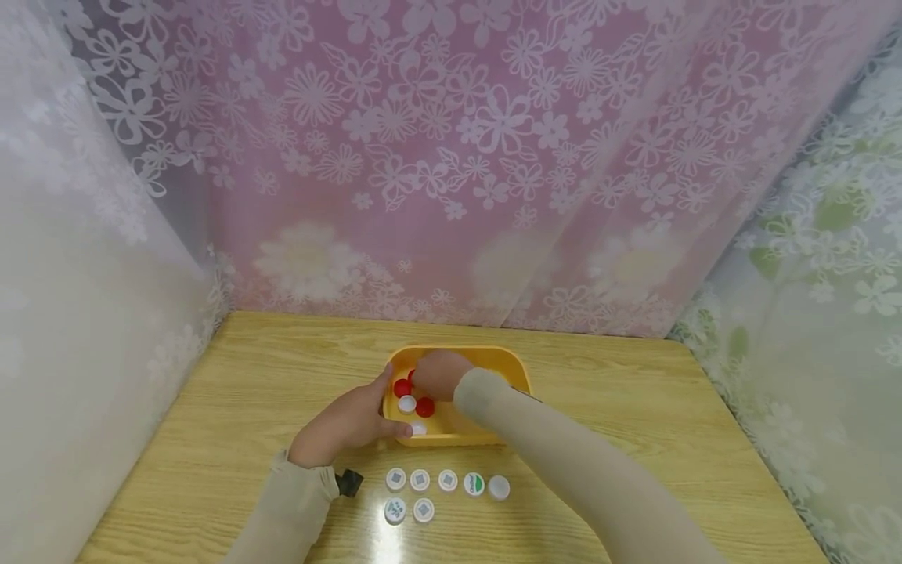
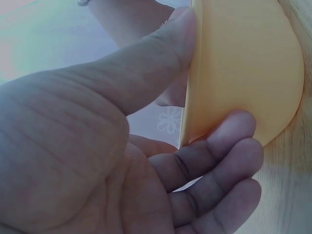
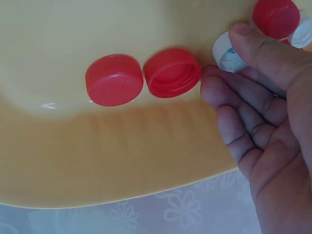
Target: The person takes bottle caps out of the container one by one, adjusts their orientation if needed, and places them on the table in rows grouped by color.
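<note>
My left hand [image 1: 357, 419] grips the left end of a yellow plastic tub [image 1: 458, 440]. In the left wrist view its thumb lies along the rim and the fingertips [image 2: 234, 129] touch the outer wall. My right hand [image 1: 440, 374] reaches down inside the tub. Its thumb and fingers pinch a white bottle cap [image 3: 229, 52], seen in the right wrist view. Close to those fingers lie a red bottle cap [image 3: 173, 73] turned open side toward the camera and another red cap [image 3: 114, 80]. Further red and white caps rest at the tub's left end, partly hidden by the right hand.
Two rows of white caps, among them a green-and-white cap [image 1: 474, 484], lie on the wooden table [image 1: 282, 352] in front of the tub. A small black object [image 1: 348, 482] sits at the left cuff. Flowered curtains [image 1: 451, 196] hang behind and at both sides.
</note>
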{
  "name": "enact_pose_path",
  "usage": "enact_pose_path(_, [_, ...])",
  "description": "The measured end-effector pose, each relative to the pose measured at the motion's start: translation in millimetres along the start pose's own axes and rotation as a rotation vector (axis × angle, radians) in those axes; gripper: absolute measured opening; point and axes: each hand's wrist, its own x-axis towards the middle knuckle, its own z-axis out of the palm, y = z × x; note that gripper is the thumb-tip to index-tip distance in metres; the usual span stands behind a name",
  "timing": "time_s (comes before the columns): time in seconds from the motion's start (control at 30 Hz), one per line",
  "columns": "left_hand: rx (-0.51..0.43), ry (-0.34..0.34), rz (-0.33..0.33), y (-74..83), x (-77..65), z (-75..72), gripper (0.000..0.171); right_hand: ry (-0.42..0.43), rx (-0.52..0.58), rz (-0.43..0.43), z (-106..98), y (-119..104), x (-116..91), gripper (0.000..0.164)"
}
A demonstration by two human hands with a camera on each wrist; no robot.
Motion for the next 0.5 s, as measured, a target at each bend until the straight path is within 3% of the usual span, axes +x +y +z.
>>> enact_pose_path(0.13, [0.004,-0.004,0.001,2.0,-1.3,-1.5,0.115,-0.008,0.054,0.009,-0.8,-4.2,-2.3,0.016])
enact_pose_path(0.2, [0.005,-0.003,0.002,2.0,-2.0,-2.4,0.114,0.008,0.012,-0.031,-0.4,-5.6,-2.6,0.015])
enact_pose_path(0.3, [0.008,-0.001,0.001,1.1,-2.4,-2.8,0.114,0.055,-0.062,-0.101,5.0,-3.1,-2.8,0.012])
enact_pose_path(0.4, [0.013,-0.002,0.000,-0.3,-1.1,-0.8,0.114,0.104,-0.047,-0.151,12.3,5.3,-9.0,0.011])
enact_pose_path(0.5, [0.017,-0.007,0.003,0.0,1.5,1.2,0.116,0.172,0.021,-0.184,12.4,14.9,-28.0,0.016])
